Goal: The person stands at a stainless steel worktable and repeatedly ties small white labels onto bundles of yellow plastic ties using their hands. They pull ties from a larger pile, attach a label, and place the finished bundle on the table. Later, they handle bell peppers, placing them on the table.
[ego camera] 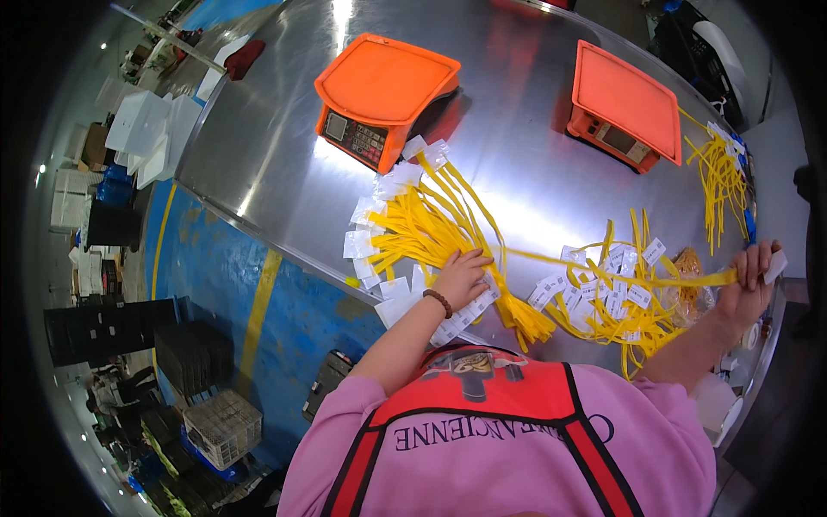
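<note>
My left hand (pixel 460 278) rests, fingers spread, on a fanned bundle of yellow straps (pixel 429 226) with white tags at their ends. My right hand (pixel 749 278), out at the right, grips the end of one long yellow strap (pixel 685 280) and a small white tag (pixel 775 266). That strap stretches across the table towards the bundle. Beneath it lies a loose pile of tagged yellow straps (pixel 607 310), and beside the pile is a clear plastic bag (pixel 692 284) with orange-yellow contents. Whether my left hand pinches a strap is not plain.
The steel table (pixel 271 148) carries an orange scale (pixel 387 84) at centre back and another orange scale (pixel 623 103) to its right. More yellow straps (pixel 717 187) lie at the far right edge. A dark red cloth (pixel 244 59) lies at the left corner. Below is blue floor (pixel 213 258).
</note>
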Demonstrator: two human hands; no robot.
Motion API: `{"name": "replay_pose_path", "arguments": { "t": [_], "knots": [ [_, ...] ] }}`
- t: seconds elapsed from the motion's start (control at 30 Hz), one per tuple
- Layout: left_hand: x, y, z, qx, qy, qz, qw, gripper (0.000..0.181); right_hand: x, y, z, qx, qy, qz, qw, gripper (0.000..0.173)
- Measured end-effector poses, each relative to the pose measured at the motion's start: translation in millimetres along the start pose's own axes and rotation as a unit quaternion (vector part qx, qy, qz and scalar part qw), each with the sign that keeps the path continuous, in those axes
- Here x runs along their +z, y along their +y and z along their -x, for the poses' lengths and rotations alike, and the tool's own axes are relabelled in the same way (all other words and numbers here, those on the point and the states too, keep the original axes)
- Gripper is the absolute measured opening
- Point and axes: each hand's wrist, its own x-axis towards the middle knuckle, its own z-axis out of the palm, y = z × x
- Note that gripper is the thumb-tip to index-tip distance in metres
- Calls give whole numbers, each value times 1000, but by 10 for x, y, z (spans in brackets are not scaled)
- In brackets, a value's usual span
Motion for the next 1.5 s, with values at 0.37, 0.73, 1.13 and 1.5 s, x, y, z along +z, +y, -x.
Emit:
{"name": "replay_pose_path", "arguments": {
  "t": [0.37, 0.73, 1.13, 1.5],
  "knots": [
    [-453, 64, 124, -200, 166, 558, 788, 20, -589, 1497, 532, 140, -243, 829, 485, 27],
    [-984, -7, 177, -201, 324, 560, 735, 11, 978, 4707, 211, 124, -337, 738, 572, 23],
    [-1361, 556, 1194, -147, 300, 607, 721, 14, 1151, 4130, 276, 538, -121, -67, 832, 26],
    [-1133, 1623, 2726, -129, 269, 488, 820, 17, 1455, 4066, 536, 379, -140, 138, 904, 27]
  ]
}}
